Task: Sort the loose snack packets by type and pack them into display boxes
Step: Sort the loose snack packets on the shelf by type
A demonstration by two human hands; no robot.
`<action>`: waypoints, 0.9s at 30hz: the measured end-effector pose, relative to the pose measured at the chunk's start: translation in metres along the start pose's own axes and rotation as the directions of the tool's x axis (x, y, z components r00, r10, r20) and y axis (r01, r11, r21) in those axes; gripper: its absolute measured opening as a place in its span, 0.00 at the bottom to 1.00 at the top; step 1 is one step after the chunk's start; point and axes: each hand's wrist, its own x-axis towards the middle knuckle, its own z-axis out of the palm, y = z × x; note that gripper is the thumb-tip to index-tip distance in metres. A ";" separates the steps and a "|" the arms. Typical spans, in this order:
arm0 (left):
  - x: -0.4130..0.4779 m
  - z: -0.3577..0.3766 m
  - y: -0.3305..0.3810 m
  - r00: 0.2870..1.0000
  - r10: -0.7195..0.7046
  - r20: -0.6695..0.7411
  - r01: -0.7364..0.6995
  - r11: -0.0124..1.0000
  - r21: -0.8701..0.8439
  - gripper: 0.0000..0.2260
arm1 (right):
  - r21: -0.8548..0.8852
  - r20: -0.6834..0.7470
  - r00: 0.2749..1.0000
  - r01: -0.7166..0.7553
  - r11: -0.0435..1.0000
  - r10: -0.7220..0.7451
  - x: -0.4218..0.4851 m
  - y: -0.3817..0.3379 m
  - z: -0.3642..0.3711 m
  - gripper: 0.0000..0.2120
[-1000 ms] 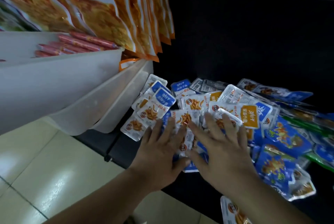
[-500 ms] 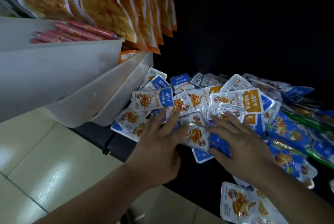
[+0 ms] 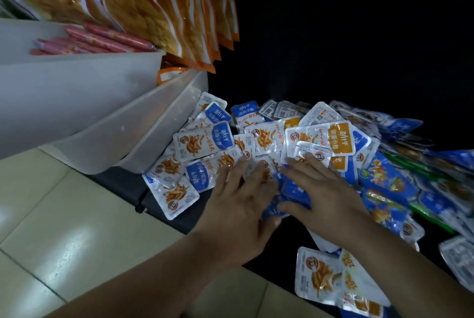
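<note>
A heap of small silver snack packets with blue labels and orange labels lies on a dark shelf. My left hand rests flat on the pile with straight fingers spread. My right hand lies flat beside it, fingers spread over blue packets. Neither hand holds a packet. To the right lie larger blue packets mixed with green ones. Two more silver packets lie near my right forearm.
White plastic display bins stand at the left; the upper one holds red sausage sticks. Large orange snack bags hang above. A pale tiled floor lies below the shelf edge. The shelf's back is dark.
Both hands have slid over the pile and spread the silver packets to the left. Several packets now lie closer to the white bins.
</note>
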 end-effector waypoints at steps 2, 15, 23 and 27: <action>0.005 0.011 0.010 0.998 0.007 0.067 -0.011 0.999 0.046 0.31 | 0.012 -0.001 1.000 0.010 1.000 -0.010 -0.008 -0.006 -0.006 0.36; -0.008 -0.002 -0.048 0.996 -0.061 -0.061 0.070 0.985 0.158 0.22 | -0.130 -0.011 0.998 -0.062 0.989 0.061 -0.054 0.012 0.013 0.31; -0.016 -0.006 0.007 0.982 0.076 -0.176 -0.100 0.987 -0.127 0.21 | -0.069 -0.254 0.962 0.085 0.994 -0.100 -0.056 0.052 0.006 0.35; -0.037 0.022 0.080 0.907 0.421 -0.014 -0.418 0.894 -0.163 0.21 | 0.085 -0.338 0.940 0.077 0.993 -0.044 -0.069 0.059 -0.011 0.41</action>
